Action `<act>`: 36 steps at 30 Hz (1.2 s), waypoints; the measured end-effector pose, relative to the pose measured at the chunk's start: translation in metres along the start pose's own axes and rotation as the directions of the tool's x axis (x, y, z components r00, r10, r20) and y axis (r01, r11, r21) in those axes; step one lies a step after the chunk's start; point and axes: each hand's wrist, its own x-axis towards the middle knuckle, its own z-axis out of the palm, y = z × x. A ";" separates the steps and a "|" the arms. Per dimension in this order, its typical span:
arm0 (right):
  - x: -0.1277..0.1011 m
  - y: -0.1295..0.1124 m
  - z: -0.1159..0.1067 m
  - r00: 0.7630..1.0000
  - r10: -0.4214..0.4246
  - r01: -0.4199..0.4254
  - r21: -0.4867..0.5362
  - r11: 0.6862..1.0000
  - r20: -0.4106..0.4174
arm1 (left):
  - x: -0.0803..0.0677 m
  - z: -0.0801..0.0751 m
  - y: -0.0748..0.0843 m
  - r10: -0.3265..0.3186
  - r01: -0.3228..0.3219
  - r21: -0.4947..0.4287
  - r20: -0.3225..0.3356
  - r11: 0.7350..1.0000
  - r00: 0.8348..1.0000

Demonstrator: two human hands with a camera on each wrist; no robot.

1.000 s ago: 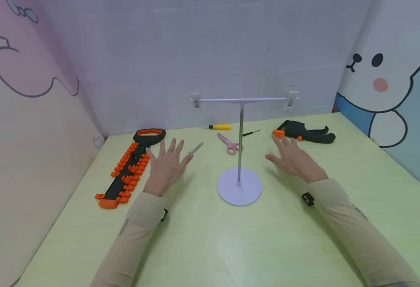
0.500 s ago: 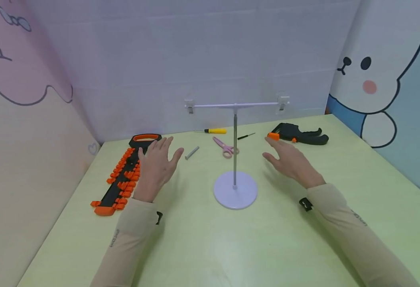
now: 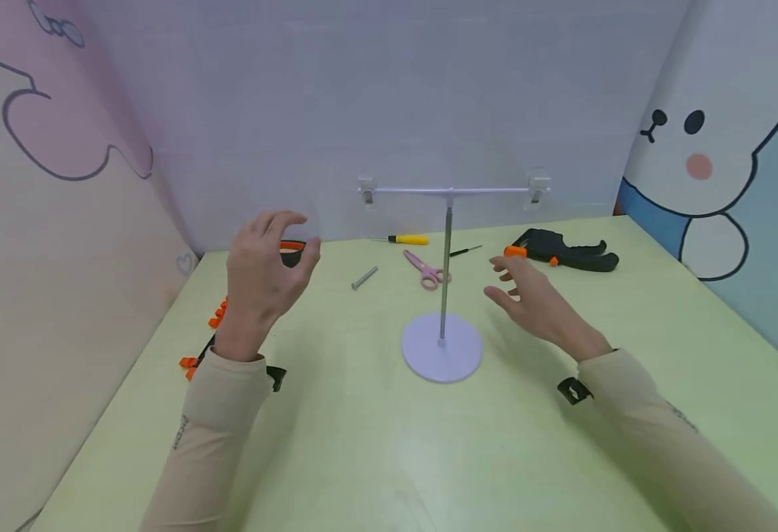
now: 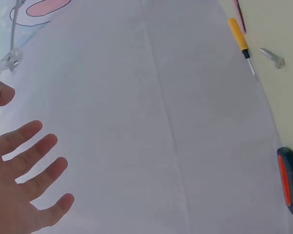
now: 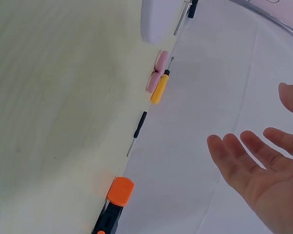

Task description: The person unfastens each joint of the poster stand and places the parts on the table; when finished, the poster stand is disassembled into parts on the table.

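Both our hands hover empty, fingers loose: left hand [image 3: 262, 270] probably nearest the orange-and-black tool [image 3: 290, 251], right hand [image 3: 535, 303] nearer the clamp [image 3: 564, 250].

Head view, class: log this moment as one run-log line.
left hand: raised, empty | right hand: open above table | nearest: clamp | T-stand: upright

Left hand [image 3: 265, 270] raised off the desk, wrist bent up, fingers loosely curled and parted, nothing in its grip. Right hand [image 3: 538, 303] hovers low, palm down, fingers spread and relaxed, holding nothing. Both forearms in beige sleeves reach forward, a dark strap at each wrist.
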 end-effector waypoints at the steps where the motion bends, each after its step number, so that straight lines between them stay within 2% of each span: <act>1: -0.001 -0.001 0.001 1.000 -0.006 0.006 0.018 1.000 -0.003 | 0.003 -0.003 0.002 0.007 -0.007 -0.017 -0.016 1.000 1.000; 4: -0.004 -0.008 0.004 1.000 -0.028 0.028 0.047 0.998 -0.010 | 0.012 -0.012 0.007 0.044 -0.048 -0.058 -0.072 0.997 0.996; 7: -0.003 -0.017 0.004 0.999 -0.047 0.048 0.076 0.996 -0.005 | 0.020 -0.021 0.012 0.115 -0.126 -0.093 -0.120 0.988 0.986; 13: -0.002 -0.030 0.004 0.999 -0.050 0.050 0.134 0.990 -0.004 | 0.032 -0.028 0.023 0.266 -0.295 -0.154 -0.182 0.943 0.947; 22: 0.003 -0.043 0.008 0.999 -0.035 0.036 0.169 0.985 -0.007 | 0.051 -0.033 0.039 0.406 -0.438 -0.156 -0.199 0.885 0.892; 26: 0.006 -0.048 0.010 0.998 -0.050 0.056 0.177 0.983 -0.034 | 0.063 -0.037 0.050 0.456 -0.478 -0.136 -0.168 0.868 0.874; 29: 0.008 -0.051 0.012 0.997 -0.059 0.066 0.183 0.981 -0.041 | 0.071 -0.040 0.058 0.494 -0.504 -0.103 -0.109 0.857 0.862; 34: 0.009 -0.053 0.015 0.997 -0.070 0.077 0.187 0.979 -0.043 | 0.082 -0.042 0.069 0.579 -0.577 -0.061 0.030 0.815 0.815; 36: 0.009 -0.054 0.016 0.996 -0.076 0.083 0.189 0.979 -0.047 | 0.085 -0.040 0.074 0.587 -0.581 -0.084 0.081 0.809 0.805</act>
